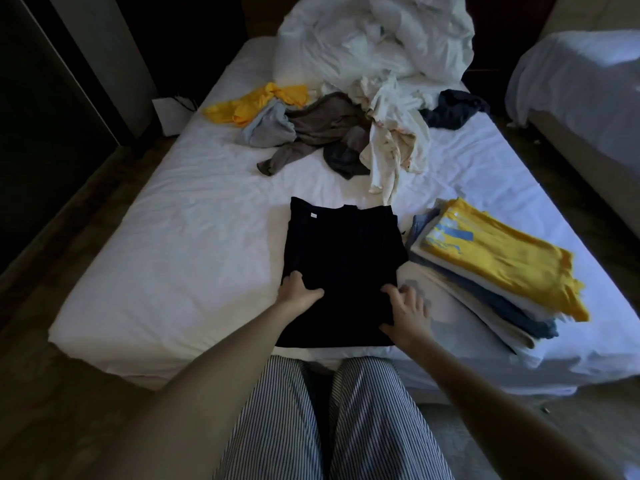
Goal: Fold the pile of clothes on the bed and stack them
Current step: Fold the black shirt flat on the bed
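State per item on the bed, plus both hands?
black shirt: partly folded, flat at near edge of bed
left hand: resting on its left edge
right hand: fingers spread, at its right edge
folded stack: stacked, yellow shirt on top
loose clothes: unfolded heap
white duvet: bunched at far end

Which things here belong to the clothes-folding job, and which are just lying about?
Belongs to the job:
black shirt, with left hand and right hand resting on it
folded stack beside it
unfolded pile further up the bed

Just lying about:
white duvet bundle behind the pile
second bed at the right
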Motion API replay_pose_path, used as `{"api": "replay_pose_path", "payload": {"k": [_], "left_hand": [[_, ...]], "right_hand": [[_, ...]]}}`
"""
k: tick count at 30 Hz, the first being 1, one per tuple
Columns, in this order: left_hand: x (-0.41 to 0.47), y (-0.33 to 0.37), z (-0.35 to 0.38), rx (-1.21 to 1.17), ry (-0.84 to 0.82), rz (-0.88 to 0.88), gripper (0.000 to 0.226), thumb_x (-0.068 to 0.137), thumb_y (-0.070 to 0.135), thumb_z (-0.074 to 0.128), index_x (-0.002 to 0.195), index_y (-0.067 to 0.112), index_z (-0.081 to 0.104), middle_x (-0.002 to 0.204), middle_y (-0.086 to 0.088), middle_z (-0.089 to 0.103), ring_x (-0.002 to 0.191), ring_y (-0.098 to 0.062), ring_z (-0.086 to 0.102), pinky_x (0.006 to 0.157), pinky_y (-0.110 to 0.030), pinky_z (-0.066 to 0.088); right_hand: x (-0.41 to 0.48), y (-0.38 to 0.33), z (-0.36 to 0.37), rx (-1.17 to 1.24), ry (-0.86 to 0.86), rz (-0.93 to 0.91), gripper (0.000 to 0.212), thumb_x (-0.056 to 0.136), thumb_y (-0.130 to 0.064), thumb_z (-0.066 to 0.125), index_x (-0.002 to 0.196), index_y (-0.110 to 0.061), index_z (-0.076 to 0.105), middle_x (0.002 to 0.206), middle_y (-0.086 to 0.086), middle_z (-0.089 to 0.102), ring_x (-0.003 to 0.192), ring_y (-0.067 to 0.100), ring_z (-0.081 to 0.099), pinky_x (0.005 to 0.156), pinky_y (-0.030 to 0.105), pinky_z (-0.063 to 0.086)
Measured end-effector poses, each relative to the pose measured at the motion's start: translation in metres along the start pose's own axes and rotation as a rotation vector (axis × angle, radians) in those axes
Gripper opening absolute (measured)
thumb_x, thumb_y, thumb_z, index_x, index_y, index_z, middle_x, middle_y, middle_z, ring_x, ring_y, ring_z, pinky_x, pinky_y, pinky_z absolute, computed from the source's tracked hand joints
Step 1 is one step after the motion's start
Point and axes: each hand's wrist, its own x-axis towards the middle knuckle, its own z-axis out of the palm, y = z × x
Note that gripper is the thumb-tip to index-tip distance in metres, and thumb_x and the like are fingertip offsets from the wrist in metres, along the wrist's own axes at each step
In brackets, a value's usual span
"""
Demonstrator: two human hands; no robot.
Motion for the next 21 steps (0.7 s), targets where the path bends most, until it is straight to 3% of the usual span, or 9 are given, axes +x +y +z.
{"api": "replay_pose_path", "payload": {"k": [3, 5, 7, 10, 13, 15, 17, 19, 21], "left_hand": [[0.008, 0.008, -0.001, 0.087, -0.025, -0.033, 0.020, 0.090, 0.029, 0.059, 0.090, 0.011, 0.050, 0.083, -0.002, 0.049, 0.078, -0.021, 0.052, 0.063, -0.028, 0.037], [0.012, 0.019, 0.001, 0.102, -0.109, -0.067, 0.026, 0.091, 0.024, 0.057, 0.069, 0.011, 0.049, 0.065, -0.002, 0.042, 0.058, -0.017, 0.043, 0.058, -0.027, 0.034], [0.015, 0.034, 0.006, 0.078, -0.171, -0.143, 0.036, 0.091, 0.029, 0.055, 0.114, 0.001, 0.056, 0.091, -0.013, 0.054, 0.078, -0.023, 0.055, 0.069, -0.032, 0.046], [0.020, 0.054, 0.012, 0.108, -0.093, -0.257, 0.087, 0.090, 0.044, 0.055, 0.150, 0.010, 0.002, 0.152, -0.018, 0.014, 0.136, -0.037, 0.024, 0.108, -0.041, 0.030], [0.031, 0.069, 0.010, 0.081, -0.202, -0.320, 0.075, 0.088, 0.037, 0.062, 0.145, 0.006, 0.025, 0.137, -0.016, 0.039, 0.122, -0.031, 0.045, 0.101, -0.034, 0.043], [0.035, 0.075, 0.004, 0.041, -0.291, -0.382, 0.021, 0.091, 0.022, 0.058, 0.103, 0.006, 0.055, 0.093, -0.007, 0.057, 0.080, -0.016, 0.055, 0.067, -0.024, 0.048], [0.036, 0.077, -0.003, 0.000, -0.307, -0.442, 0.015, 0.092, 0.015, 0.053, 0.077, 0.010, 0.051, 0.068, -0.002, 0.047, 0.059, -0.012, 0.042, 0.053, -0.023, 0.036], [0.036, 0.076, -0.006, -0.028, -0.310, -0.461, 0.012, 0.090, 0.018, 0.056, 0.095, 0.007, 0.054, 0.082, -0.005, 0.050, 0.068, -0.015, 0.047, 0.056, -0.027, 0.042], [0.035, 0.073, -0.003, -0.088, -0.269, -0.481, 0.051, 0.087, 0.024, 0.063, 0.130, 0.008, 0.042, 0.120, -0.014, 0.047, 0.096, -0.026, 0.053, 0.060, -0.033, 0.051]], "right_hand": [[0.012, 0.000, 0.006, 0.060, 0.048, -0.163, 0.035, 0.091, -0.035, 0.054, 0.124, -0.021, 0.058, 0.131, 0.001, 0.045, 0.126, 0.024, 0.036, 0.099, 0.033, 0.024], [0.018, 0.001, 0.010, 0.194, 0.100, -0.187, 0.028, 0.093, -0.031, 0.053, 0.113, -0.015, 0.066, 0.117, 0.000, 0.057, 0.115, 0.020, 0.046, 0.091, 0.031, 0.028], [0.024, 0.003, 0.012, 0.449, 0.096, -0.095, 0.021, 0.092, -0.023, 0.057, 0.097, -0.006, 0.067, 0.096, 0.006, 0.064, 0.092, 0.022, 0.056, 0.079, 0.032, 0.038], [0.028, 0.006, 0.007, 0.913, 0.170, 0.146, 0.022, 0.090, -0.013, 0.059, 0.079, 0.006, 0.061, 0.070, 0.015, 0.059, 0.066, 0.022, 0.054, 0.060, 0.035, 0.043], [0.031, 0.009, 0.004, 1.163, 0.188, 0.291, 0.022, 0.089, -0.013, 0.060, 0.071, -0.001, 0.057, 0.061, 0.008, 0.049, 0.054, 0.010, 0.047, 0.048, 0.021, 0.037], [0.034, 0.012, 0.005, 1.256, 0.202, 0.348, 0.023, 0.090, -0.014, 0.060, 0.069, -0.005, 0.054, 0.058, 0.004, 0.044, 0.049, 0.006, 0.043, 0.042, 0.015, 0.034], [0.035, 0.016, 0.006, 1.317, 0.211, 0.356, 0.024, 0.090, -0.015, 0.059, 0.068, -0.007, 0.052, 0.057, 0.003, 0.042, 0.047, 0.005, 0.043, 0.041, 0.014, 0.033], [0.034, 0.017, 0.007, 1.301, 0.170, 0.294, 0.019, 0.090, -0.012, 0.059, 0.073, -0.004, 0.054, 0.061, 0.004, 0.047, 0.053, 0.009, 0.047, 0.044, 0.014, 0.037], [0.034, 0.018, 0.008, 1.198, 0.101, 0.172, 0.008, 0.087, -0.007, 0.061, 0.080, -0.003, 0.061, 0.068, 0.004, 0.056, 0.061, 0.009, 0.055, 0.053, 0.017, 0.044]]}}
